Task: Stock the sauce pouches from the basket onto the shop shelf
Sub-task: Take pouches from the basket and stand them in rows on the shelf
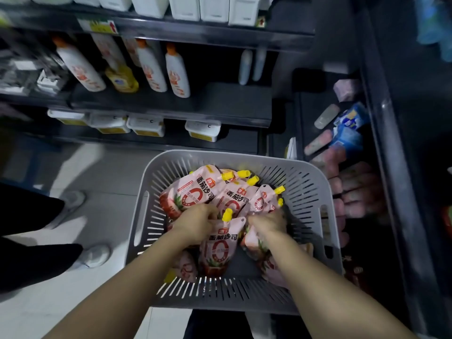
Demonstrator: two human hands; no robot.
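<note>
Fingers point(209, 212) grip pouches point(218, 243) in the basket point(146, 192) below shelved bottles point(177, 72).

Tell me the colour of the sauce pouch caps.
The caps are yellow, clearest in the head view.

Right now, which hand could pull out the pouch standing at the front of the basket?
Left, probably. The left hand curls round the top edge of the front pouch, right beside its yellow cap. The right hand is dug in among the other pouches further right in the basket.
</note>
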